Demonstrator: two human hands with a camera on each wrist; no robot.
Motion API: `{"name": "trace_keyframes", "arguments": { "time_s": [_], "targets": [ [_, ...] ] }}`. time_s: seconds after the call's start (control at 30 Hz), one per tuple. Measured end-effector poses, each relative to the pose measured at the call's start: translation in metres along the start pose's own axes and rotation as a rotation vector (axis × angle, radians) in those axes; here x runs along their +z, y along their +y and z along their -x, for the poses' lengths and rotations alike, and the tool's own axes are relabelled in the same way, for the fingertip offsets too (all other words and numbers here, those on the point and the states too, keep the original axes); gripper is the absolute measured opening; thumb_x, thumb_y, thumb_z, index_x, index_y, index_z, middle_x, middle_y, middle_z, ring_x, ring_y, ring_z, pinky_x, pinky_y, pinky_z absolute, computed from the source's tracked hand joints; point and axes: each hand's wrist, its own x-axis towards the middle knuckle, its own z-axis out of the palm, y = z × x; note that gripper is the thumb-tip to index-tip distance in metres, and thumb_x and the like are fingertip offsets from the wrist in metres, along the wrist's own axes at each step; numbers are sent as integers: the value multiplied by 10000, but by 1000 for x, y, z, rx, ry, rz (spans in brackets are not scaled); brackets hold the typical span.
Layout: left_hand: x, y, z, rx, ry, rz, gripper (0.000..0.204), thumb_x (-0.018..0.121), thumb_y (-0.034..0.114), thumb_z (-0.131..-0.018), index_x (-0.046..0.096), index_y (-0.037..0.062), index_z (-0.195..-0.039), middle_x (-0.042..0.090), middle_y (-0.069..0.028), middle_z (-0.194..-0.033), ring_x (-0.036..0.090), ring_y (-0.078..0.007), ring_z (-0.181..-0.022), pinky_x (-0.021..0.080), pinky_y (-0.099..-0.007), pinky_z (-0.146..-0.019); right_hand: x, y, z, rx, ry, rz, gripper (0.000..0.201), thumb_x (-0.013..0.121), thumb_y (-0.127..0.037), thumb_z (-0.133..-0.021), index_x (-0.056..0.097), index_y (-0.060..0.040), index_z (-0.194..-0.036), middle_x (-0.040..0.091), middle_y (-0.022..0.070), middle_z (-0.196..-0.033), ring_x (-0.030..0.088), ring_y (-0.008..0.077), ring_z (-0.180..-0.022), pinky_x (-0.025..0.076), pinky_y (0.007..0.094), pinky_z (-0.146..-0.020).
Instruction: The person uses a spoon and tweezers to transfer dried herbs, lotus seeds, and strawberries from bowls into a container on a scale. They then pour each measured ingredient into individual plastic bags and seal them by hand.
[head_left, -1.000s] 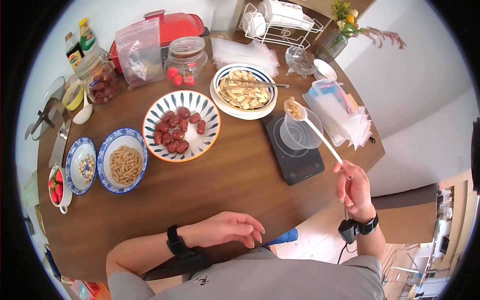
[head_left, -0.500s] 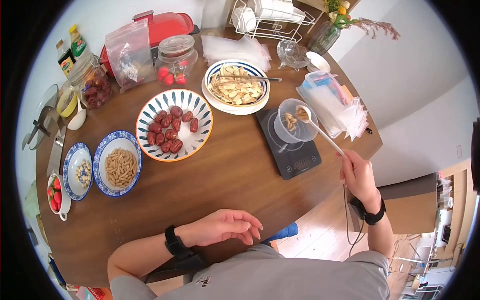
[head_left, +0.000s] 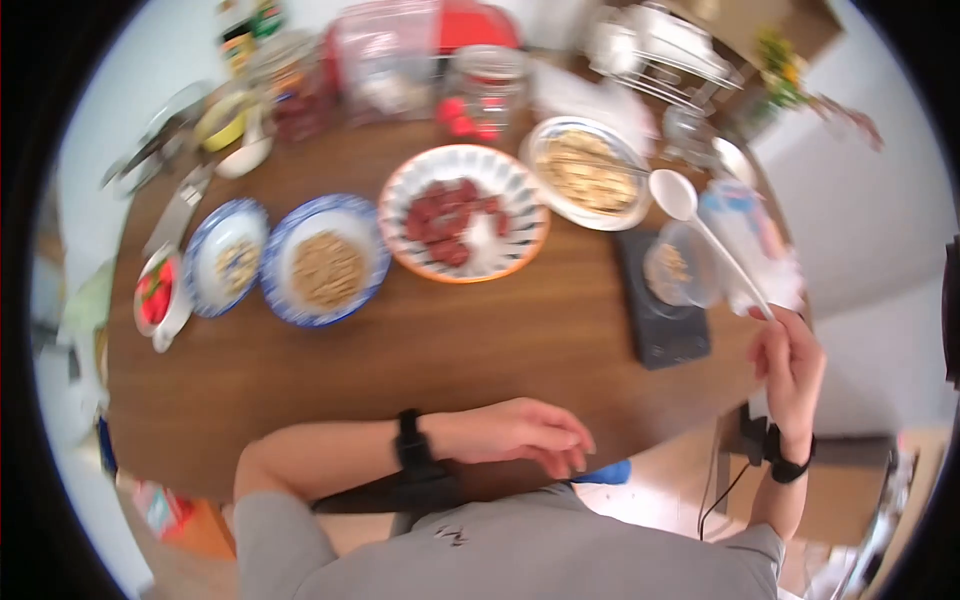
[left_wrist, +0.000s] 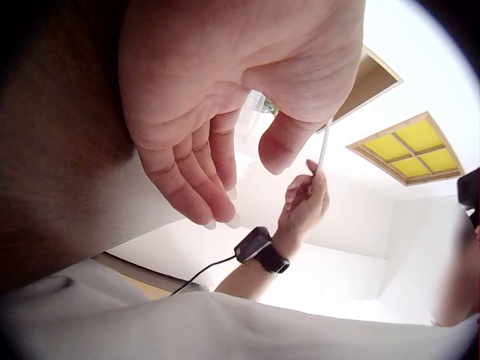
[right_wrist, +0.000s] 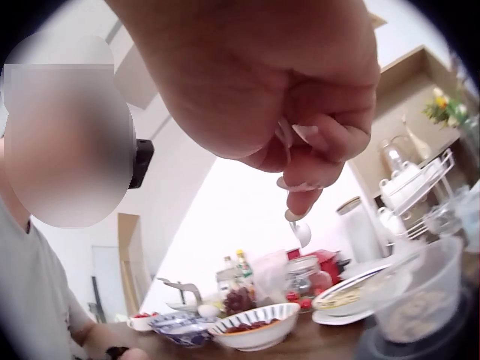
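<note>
My right hand (head_left: 790, 365) pinches the handle of a white spoon (head_left: 673, 194), raised over the right side of the table. The spoon's bowl looks empty and overlaps the sliced-root bowl's right edge in the head view. Below the handle, a clear plastic tub (head_left: 698, 288) stands on a black kitchen scale (head_left: 672, 345). Tan pieces (head_left: 668, 266) lie inside the tub, also seen in the right wrist view. My left hand (head_left: 525, 435) holds nothing, fingers loosely bent, at the table's near edge; the left wrist view shows its palm (left_wrist: 217, 67).
Left of the scale are a striped plate (head_left: 470, 273) of red dates, a blue-rimmed bowl (head_left: 322, 317) of tan pieces, a smaller bowl (head_left: 205, 280) and a strawberry dish (head_left: 172, 325). Pale slices fill another bowl (head_left: 560, 205) behind. Jars (head_left: 488, 75) and a cup rack (head_left: 665, 60) stand farther back.
The spoon carried tan pieces, dipped into the tub, and now is lifted out, empty. Pieces lie in the tub. The head view has swung and blurred; the left hand keeps its pose.
</note>
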Motion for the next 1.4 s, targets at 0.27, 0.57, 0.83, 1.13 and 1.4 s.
{"name": "trace_keyframes", "arguments": {
  "time_s": [0.27, 0.57, 0.83, 1.13, 1.4],
  "targets": [
    [-3, -6, -3, 5, -103, 6, 297, 542, 242, -989, 572, 9, -1170, 636, -64, -1033, 613, -133, -932, 498, -269, -858, 129, -106, -47, -455, -540, -91, 192, 513, -53, -954, 623, -14, -1106, 560, 99, -606, 578, 207, -518, 470, 313, -522],
    [-4, -11, -4, 60, -142, 24, 289, 560, 244, -979, 572, 3, -1136, 632, -60, -988, 612, -135, -914, 501, -262, -843, 215, -126, -78, -1029, -367, 256, 161, 570, -73, -871, 594, -50, -1028, 630, 142, -712, 641, 319, -623, 500, 420, -521],
    [-1, -11, -5, 76, -117, 20, 217, 575, 212, -951, 580, 19, -1051, 635, -60, -921, 627, -135, -854, 520, -262, -790, 176, -120, -80, -1165, -409, 383, 402, 622, -34, -804, 595, -76, -1203, 625, 94, -767, 633, 273, -631, 502, 383, -515],
    [-3, -9, -5, 57, -133, -10, 272, 560, 234, -977, 571, 2, -1118, 638, -71, -971, 617, -137, -871, 510, -258, -814, 202, -125, -102, -1091, -397, 347, 299, 588, -85, -875, 606, -77, -1174, 637, 131, -772, 624, 336, -655, 489, 433, -531],
    [-4, -11, -6, 62, -140, -10, 267, 549, 233, -983, 566, 2, -1117, 635, -72, -978, 621, -139, -868, 510, -261, -811, 189, -120, -84, -921, -565, 297, 252, 584, -86, -894, 619, -54, -1142, 637, 175, -718, 632, 359, -651, 478, 428, -545]
  ]
}}
